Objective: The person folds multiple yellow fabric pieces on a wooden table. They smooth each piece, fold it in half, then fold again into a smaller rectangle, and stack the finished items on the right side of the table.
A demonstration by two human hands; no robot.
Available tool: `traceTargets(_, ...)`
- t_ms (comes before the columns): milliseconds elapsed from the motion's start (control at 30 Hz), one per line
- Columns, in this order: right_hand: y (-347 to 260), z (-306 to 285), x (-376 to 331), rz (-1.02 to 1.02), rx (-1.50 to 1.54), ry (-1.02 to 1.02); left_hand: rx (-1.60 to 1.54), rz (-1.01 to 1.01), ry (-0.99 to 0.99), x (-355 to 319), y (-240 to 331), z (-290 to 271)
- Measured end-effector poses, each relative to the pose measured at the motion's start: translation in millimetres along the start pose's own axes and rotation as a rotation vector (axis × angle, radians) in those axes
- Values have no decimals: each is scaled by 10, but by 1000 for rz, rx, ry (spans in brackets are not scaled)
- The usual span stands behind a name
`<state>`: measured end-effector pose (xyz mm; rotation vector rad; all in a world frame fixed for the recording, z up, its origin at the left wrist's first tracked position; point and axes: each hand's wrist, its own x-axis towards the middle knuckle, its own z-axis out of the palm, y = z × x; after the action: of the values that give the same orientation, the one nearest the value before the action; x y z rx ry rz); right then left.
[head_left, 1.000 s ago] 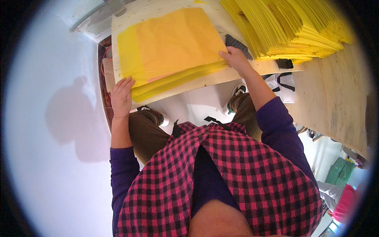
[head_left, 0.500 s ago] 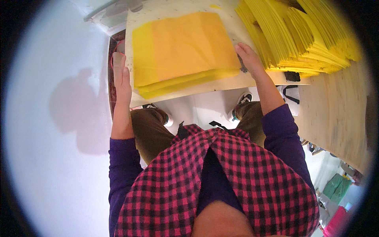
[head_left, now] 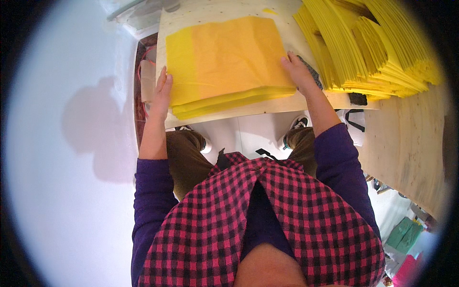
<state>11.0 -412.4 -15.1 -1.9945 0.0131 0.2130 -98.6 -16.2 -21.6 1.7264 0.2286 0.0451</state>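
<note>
A flat pile of yellow folded cloth lies in front of me on a pale wooden table, with a broad orange area across its top. Its layers show along the near edge. My left hand is upright against the pile's left side, fingers stretched out. On the opposite side, my right hand rests at the right edge, its fingers extended along the cloth. Neither hand grips anything. A dark grey speckled object lies just beyond the right hand, partly hidden by it.
Tall stacks of folded yellow cloth stand at the table's far right. A black block sits at the near edge below them. A white wall closes off the left. Another wooden surface extends at the right.
Both hands have moved inward to the sides of the cloth pile, the left one rightward and the right one slightly leftward. More of the grey object beside the right hand shows.
</note>
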Motion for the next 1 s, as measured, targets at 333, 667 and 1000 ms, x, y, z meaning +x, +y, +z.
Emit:
traceTargets(333, 8, -89, -31, -33, -255, -48, 568, 224, 67, 161, -207, -95)
traceTargets(667, -492, 238, 203, -620, -440, -41, 964, 607, -20, 395, 652, 456)
traceTargets(1000, -386, 678, 340, -362, -960, -86, 1170, 549, -166, 766, 279, 1120)
